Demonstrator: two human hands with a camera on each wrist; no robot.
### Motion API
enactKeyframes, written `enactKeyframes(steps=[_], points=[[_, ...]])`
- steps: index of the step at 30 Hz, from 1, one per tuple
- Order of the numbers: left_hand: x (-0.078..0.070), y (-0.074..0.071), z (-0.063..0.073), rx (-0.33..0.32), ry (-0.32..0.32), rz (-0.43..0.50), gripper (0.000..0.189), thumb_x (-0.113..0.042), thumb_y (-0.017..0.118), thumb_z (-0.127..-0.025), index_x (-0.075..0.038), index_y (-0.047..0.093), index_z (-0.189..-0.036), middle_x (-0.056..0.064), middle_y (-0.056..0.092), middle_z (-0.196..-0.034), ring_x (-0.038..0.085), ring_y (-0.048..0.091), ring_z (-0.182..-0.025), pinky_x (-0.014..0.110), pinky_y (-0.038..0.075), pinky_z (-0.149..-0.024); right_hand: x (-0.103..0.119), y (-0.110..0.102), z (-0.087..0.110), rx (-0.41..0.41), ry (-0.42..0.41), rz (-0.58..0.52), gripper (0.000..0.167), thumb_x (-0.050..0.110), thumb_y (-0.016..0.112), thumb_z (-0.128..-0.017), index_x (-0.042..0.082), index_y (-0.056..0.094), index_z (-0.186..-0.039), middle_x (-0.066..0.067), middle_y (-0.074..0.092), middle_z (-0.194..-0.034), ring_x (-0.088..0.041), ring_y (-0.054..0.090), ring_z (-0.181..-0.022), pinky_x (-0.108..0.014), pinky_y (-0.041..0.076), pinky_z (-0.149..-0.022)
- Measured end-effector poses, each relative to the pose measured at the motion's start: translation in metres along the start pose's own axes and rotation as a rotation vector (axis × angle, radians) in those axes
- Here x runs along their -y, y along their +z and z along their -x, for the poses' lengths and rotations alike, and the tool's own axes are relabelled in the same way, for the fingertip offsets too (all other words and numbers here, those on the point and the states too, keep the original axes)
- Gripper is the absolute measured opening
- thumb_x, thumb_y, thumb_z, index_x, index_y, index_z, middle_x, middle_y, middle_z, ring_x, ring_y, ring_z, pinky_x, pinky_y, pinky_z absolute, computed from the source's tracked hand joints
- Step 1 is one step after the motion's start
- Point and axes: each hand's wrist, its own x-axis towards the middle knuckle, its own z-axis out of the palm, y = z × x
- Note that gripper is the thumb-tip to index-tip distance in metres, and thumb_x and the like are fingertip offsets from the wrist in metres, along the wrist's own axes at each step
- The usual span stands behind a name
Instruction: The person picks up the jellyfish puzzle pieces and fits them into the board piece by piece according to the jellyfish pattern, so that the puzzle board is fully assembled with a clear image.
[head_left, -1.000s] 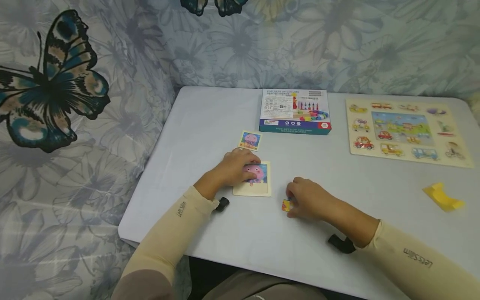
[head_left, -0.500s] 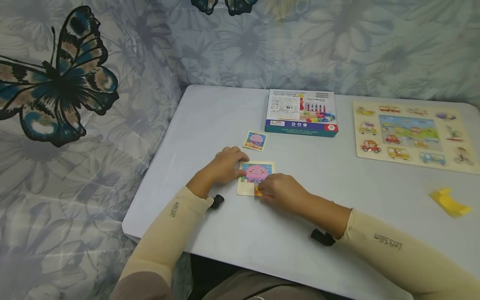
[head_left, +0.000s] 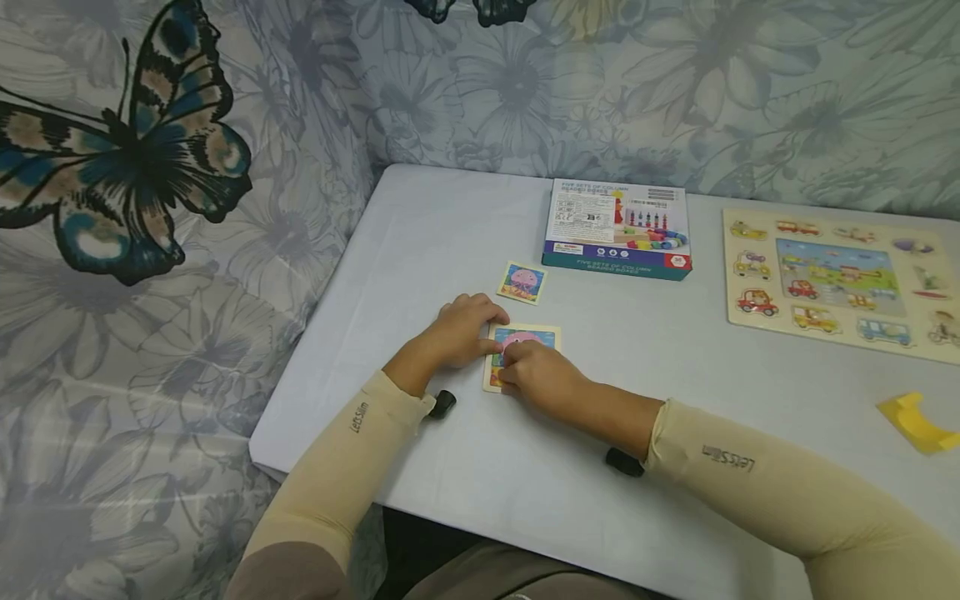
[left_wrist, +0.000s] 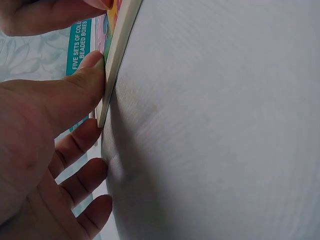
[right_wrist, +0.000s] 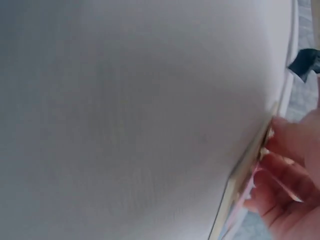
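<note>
A small jigsaw puzzle board (head_left: 557,335) with a pale rim and a pink octopus picture lies flat on the white table. My left hand (head_left: 461,331) holds its left side, thumb (left_wrist: 90,75) on the rim and index fingertip at the corner. Over the board, my right hand (head_left: 547,377) pinches a yellow and orange puzzle piece (head_left: 497,377) down at the lower left corner of the recess. The right hand covers much of the picture. Seen edge-on in the right wrist view, the board (right_wrist: 231,192) has the fingertips at its upper face.
Behind the board lies a small octopus picture card (head_left: 522,282). A beaded toy box (head_left: 617,229) stands at the back. Off to the right are a wooden vehicle puzzle (head_left: 840,329) and a yellow curved piece (head_left: 918,423). Printed cloth (head_left: 315,100) hangs around the table.
My right hand has carried the puzzle piece leftward from the table onto the board, then to its lower left corner. The left hand has shifted from over the picture to the board's left edge.
</note>
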Motion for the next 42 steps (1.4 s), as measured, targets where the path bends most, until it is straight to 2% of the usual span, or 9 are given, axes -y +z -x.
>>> enactKeyframes(steps=[4, 9, 14, 18, 24, 27, 31, 36, 42], points=[[-0.002, 0.0, 0.0, 0.004, 0.001, 0.007, 0.045, -0.038, 0.074, -0.094, -0.023, 0.063, -0.134, -0.003, 0.056, -0.137, 0.024, 0.045, -0.132, 0.047, 0.038, -0.109, -0.006, -0.003, 0.011, 0.046, -0.003, 0.006, 0.025, 0.02, 0.08, -0.09, 0.011, 0.08, -0.113, -0.007, 0.069, -0.112, -0.027, 0.063, -0.103, -0.041, 0.056, -0.087], [-0.003, -0.002, 0.001, 0.016, -0.009, 0.016, 0.045, -0.038, 0.074, -0.094, -0.022, 0.062, -0.135, -0.003, 0.056, -0.136, 0.024, 0.045, -0.133, 0.047, 0.037, -0.111, -0.01, -0.012, 0.02, 0.201, 0.083, 0.044, 0.039, 0.031, 0.069, -0.099, 0.029, 0.066, -0.137, -0.007, 0.057, -0.139, -0.032, 0.053, -0.119, -0.049, 0.048, -0.089], [-0.004, -0.004, 0.002, 0.036, -0.018, 0.023, 0.045, -0.037, 0.073, -0.095, -0.022, 0.061, -0.136, -0.003, 0.055, -0.137, 0.024, 0.044, -0.134, 0.047, 0.035, -0.113, -0.01, -0.011, 0.026, 0.297, 0.188, 0.093, 0.046, 0.041, 0.061, -0.101, 0.044, 0.052, -0.147, -0.01, 0.046, -0.149, -0.038, 0.046, -0.13, -0.053, 0.044, -0.096], [-0.003, -0.003, 0.004, 0.036, -0.031, 0.008, 0.045, -0.037, 0.073, -0.095, -0.022, 0.061, -0.136, -0.003, 0.055, -0.137, 0.024, 0.044, -0.135, 0.047, 0.035, -0.113, -0.008, -0.007, 0.032, 0.298, 0.209, 0.113, 0.053, 0.045, 0.059, -0.102, 0.049, 0.043, -0.152, -0.011, 0.042, -0.153, -0.039, 0.042, -0.133, -0.055, 0.043, -0.098], [-0.005, -0.001, 0.004, 0.014, -0.014, -0.005, 0.045, -0.038, 0.072, -0.096, -0.023, 0.061, -0.137, -0.004, 0.055, -0.138, 0.023, 0.044, -0.133, 0.047, 0.036, -0.112, -0.017, -0.028, 0.045, 0.237, 0.324, -0.005, 0.069, 0.049, 0.073, -0.092, 0.043, 0.043, -0.154, -0.01, 0.041, -0.154, -0.039, 0.04, -0.137, -0.06, 0.04, -0.104], [-0.004, -0.001, 0.007, 0.016, -0.011, -0.021, 0.047, -0.04, 0.069, -0.098, -0.023, 0.059, -0.14, -0.004, 0.054, -0.139, 0.022, 0.044, -0.132, 0.046, 0.036, -0.111, -0.025, -0.043, 0.063, 0.227, 0.442, -0.042, 0.073, 0.05, 0.081, -0.084, 0.03, 0.054, -0.149, -0.012, 0.049, -0.146, -0.038, 0.044, -0.132, -0.06, 0.041, -0.102], [-0.008, -0.002, 0.008, 0.039, -0.018, -0.047, 0.049, -0.044, 0.067, -0.098, -0.03, 0.056, -0.144, -0.003, 0.048, -0.145, 0.023, 0.04, -0.134, 0.045, 0.035, -0.11, -0.034, -0.053, 0.099, 0.269, 0.559, -0.036, 0.064, 0.05, 0.089, -0.074, 0.014, 0.068, -0.123, -0.013, 0.06, -0.122, -0.035, 0.049, -0.114, -0.053, 0.046, -0.089], [-0.014, -0.008, 0.01, 0.123, 0.074, -0.008, 0.045, -0.041, 0.078, -0.09, -0.043, 0.065, -0.133, -0.003, 0.039, -0.152, 0.026, 0.033, -0.137, 0.047, 0.032, -0.112, -0.034, -0.049, 0.132, 0.246, 0.528, -0.08, 0.041, 0.037, 0.091, -0.073, 0.015, 0.065, -0.096, -0.001, 0.056, -0.095, -0.024, 0.047, -0.093, -0.039, 0.04, -0.074], [-0.019, -0.01, 0.004, 0.217, 0.15, -0.006, 0.045, -0.033, 0.088, -0.081, -0.044, 0.073, -0.122, -0.004, 0.039, -0.148, 0.024, 0.032, -0.131, 0.045, 0.034, -0.11, -0.03, -0.045, 0.141, 0.173, 0.527, -0.134, 0.034, 0.024, 0.091, -0.076, 0.012, 0.067, -0.096, 0.001, 0.057, -0.089, -0.02, 0.049, -0.086, -0.037, 0.045, -0.077]])
